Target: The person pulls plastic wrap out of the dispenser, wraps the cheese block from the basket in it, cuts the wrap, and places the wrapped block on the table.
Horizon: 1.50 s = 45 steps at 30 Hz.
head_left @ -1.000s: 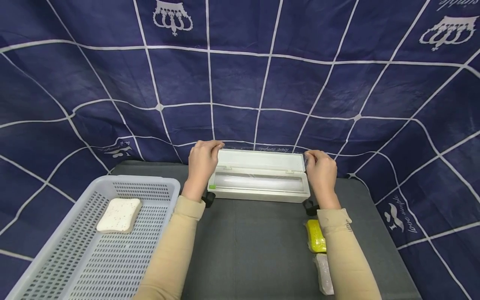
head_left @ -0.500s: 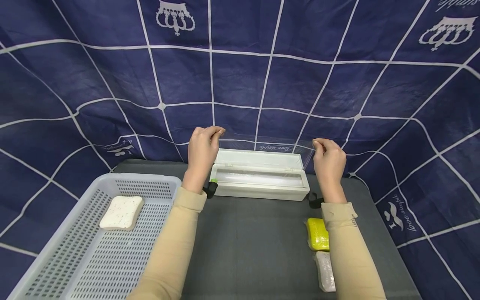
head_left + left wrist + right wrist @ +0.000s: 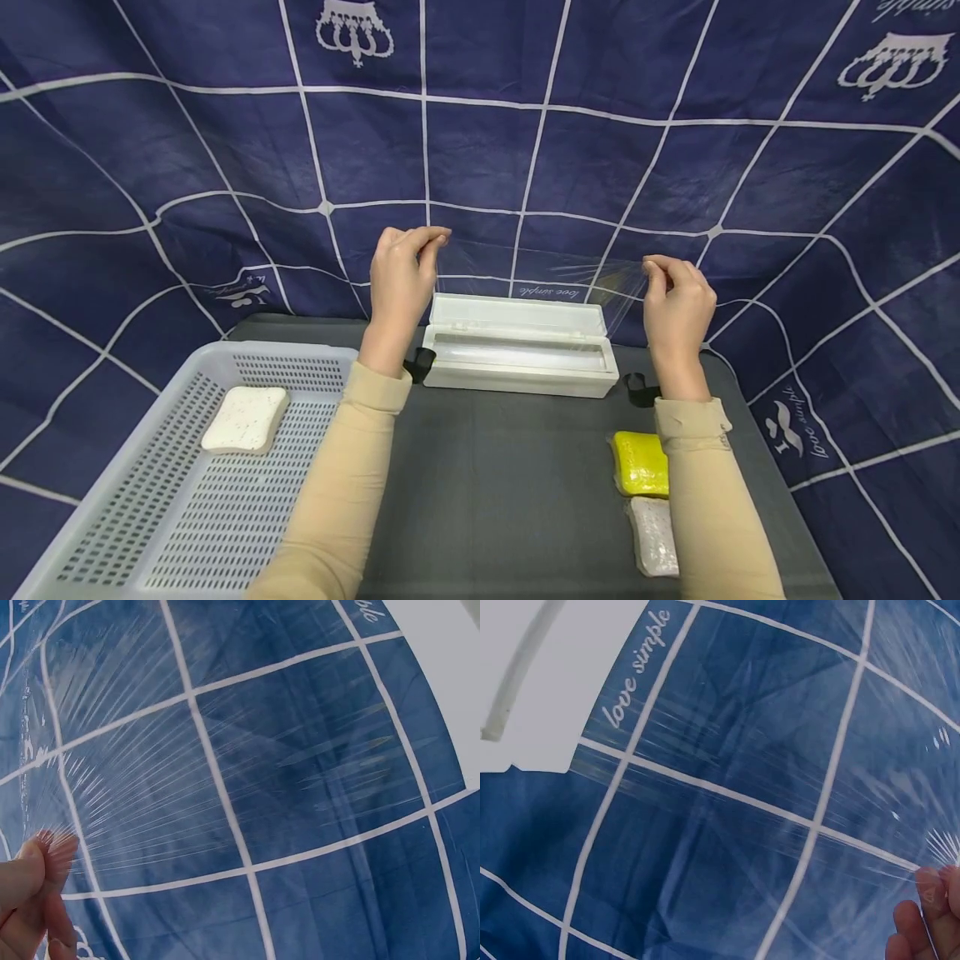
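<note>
At the far left, on the grey desk [image 3: 487,483], sits the pale basket [image 3: 270,346], with a speckled white block [image 3: 246,420] inside it. Just right of it, the left hand [image 3: 400,287] is raised, thumb and fingertips brought together in a pinch on one corner of a clear film [image 3: 127,802]; in the left wrist view, creases fan out from that grip. The film's top edge runs sideways across to the other hand, and the sheet drops from there toward the white box [image 3: 521,371], whose lid [image 3: 517,315] is tipped up at the back. The box's long axis lies left to right, roughly along the held edge, so what seems to count is how level that edge is over the box. The left grip looks higher, above the box's left end; the right hand [image 3: 678,304], pinching the opposite corner just as tightly, looks lower and a little out past the right end. By my eye neither hand is clearly nearer the film. Farthest right, a yellow packet [image 3: 641,463] and a whitish packet [image 3: 654,537] lie partly hidden by the right sleeve [image 3: 716,500].
</note>
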Motion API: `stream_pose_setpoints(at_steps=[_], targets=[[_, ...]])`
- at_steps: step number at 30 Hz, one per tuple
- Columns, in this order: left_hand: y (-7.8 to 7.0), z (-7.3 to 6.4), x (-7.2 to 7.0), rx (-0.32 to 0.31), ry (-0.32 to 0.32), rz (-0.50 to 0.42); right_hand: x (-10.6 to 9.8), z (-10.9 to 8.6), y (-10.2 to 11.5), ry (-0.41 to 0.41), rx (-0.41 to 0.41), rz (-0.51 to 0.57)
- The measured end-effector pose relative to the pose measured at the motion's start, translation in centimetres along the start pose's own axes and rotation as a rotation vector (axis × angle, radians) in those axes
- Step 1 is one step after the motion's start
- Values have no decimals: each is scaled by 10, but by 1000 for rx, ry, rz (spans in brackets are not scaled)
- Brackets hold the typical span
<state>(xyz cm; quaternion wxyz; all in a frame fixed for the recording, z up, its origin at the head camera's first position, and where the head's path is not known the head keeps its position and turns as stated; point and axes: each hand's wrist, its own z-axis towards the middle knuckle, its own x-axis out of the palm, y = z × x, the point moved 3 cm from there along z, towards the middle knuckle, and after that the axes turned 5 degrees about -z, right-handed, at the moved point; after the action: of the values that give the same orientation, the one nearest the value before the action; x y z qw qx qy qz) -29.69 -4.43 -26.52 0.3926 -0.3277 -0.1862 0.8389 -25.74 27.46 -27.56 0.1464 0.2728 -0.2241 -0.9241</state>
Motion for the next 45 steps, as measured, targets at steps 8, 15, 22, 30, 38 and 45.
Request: stream_pose_setpoints(at_steps=[8, 15, 22, 30, 38, 45], targets=[[-6, -15, -7, 18, -43, -25, -16, -18, 2, -33, 2, 1], [-5, -43, -16, 2, -57, -97, -36, -45, -2, -19, 31, 7], [-8, -94, -34, -42, -71, -256, -68, -80, -14, 64, 141, 2], [-9, -163, -53, -116, -37, -329, -105, -128, -20, 205, 112, 40], [-1, -223, -64, -139, 40, -336, -122, -185, -32, 313, 100, 18], [8, -262, -65, -149, 110, -297, -114, -234, -49, 438, 225, -14]])
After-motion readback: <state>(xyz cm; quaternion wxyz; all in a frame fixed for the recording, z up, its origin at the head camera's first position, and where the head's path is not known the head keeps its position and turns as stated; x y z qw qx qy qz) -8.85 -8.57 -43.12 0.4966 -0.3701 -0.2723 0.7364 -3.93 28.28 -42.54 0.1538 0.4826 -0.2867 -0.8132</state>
